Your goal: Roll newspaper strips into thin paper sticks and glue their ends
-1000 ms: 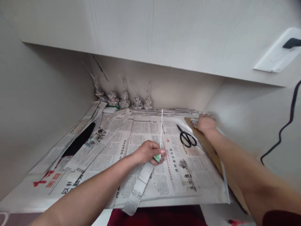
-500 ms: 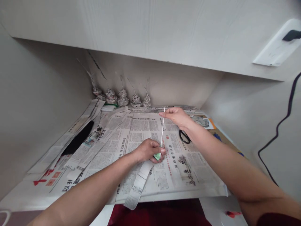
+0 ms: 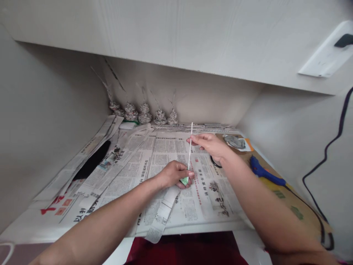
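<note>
A newspaper strip (image 3: 161,216) hangs from my left hand (image 3: 178,175) towards the table's front edge. My left fingers pinch the strip where it turns into a thin rolled paper tube (image 3: 190,152); a green printed patch shows there. The tube stands up steeply from that grip. My right hand (image 3: 205,143) pinches it between thumb and fingertips a little below its upper end. Black scissor handles (image 3: 216,162) lie on the newspaper, partly hidden behind my right wrist.
Newspaper sheets (image 3: 176,147) cover the table. Several woven paper gourd shapes (image 3: 145,113) stand at the back left, with thin paper rods (image 3: 217,128) along the wall. A blue glue gun (image 3: 266,173) lies on cardboard at right. Loose strips (image 3: 96,141) lie left. A cabinet (image 3: 171,36) overhangs.
My right hand has slid slightly down the tube and turned, leaving more of the tip showing above it. My right forearm has shifted, so the glue gun is now exposed. My left hand has barely moved.
</note>
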Demonstrator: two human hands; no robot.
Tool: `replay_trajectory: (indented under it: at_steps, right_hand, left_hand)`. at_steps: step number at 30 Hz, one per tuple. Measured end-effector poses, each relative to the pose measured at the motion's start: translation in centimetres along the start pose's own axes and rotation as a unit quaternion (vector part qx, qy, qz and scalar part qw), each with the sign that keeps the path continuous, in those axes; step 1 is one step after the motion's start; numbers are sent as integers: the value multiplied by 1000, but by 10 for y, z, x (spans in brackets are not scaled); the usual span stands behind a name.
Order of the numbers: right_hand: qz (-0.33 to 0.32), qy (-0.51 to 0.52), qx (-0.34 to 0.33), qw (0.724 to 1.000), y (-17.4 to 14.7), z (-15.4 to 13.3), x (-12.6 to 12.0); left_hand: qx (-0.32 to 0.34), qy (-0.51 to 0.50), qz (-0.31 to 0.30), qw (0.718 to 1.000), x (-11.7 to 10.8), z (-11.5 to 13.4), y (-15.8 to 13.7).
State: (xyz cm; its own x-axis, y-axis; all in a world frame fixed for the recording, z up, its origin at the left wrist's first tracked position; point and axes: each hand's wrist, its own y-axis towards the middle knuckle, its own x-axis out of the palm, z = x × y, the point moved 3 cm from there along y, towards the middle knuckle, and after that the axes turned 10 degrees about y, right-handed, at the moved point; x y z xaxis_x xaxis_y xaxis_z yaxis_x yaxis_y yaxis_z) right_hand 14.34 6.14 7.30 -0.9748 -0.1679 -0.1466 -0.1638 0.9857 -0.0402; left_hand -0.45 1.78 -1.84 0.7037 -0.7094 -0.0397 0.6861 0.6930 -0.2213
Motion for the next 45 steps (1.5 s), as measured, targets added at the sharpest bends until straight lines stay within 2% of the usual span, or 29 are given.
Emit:
replay_trajectory:
  at_steps: [6,10,17,24,30,36,38,42,45]
  right_hand:
    - [6,44,19,999,-9,35,9]
    - [-32,60,-5,998,-10,34,13]
    - [-108,92,2,990,-15,48,14]
    - [-49,157,17,986,-12,59,15]
    - [-127,119,18,985,-18,54,23]
    - [-53,185,36,981,-11,65,21]
    - [-55,197,41,978,-11,65,21]
    - [-109,171,45,978,-14,62,22]
    - [-82,166,39,982,-13,62,22]
  left_hand:
    - [11,16,-5,1000,1,-1,0]
    - [2,12,6,1000,-1,-2,1]
    - [16,-9,8,1000,-2,-2,3]
    - [-16,4,19,1000,1,1,0]
    - [-13,-4,34,999,-3,-1,2]
    - [-6,20,41,999,-1,-2,1]
    - [-2,26,42,999,-1,-2,1]
    - [7,34,33,999,-1,-1,0]
    - [8,43,36,998,-1,0,0]
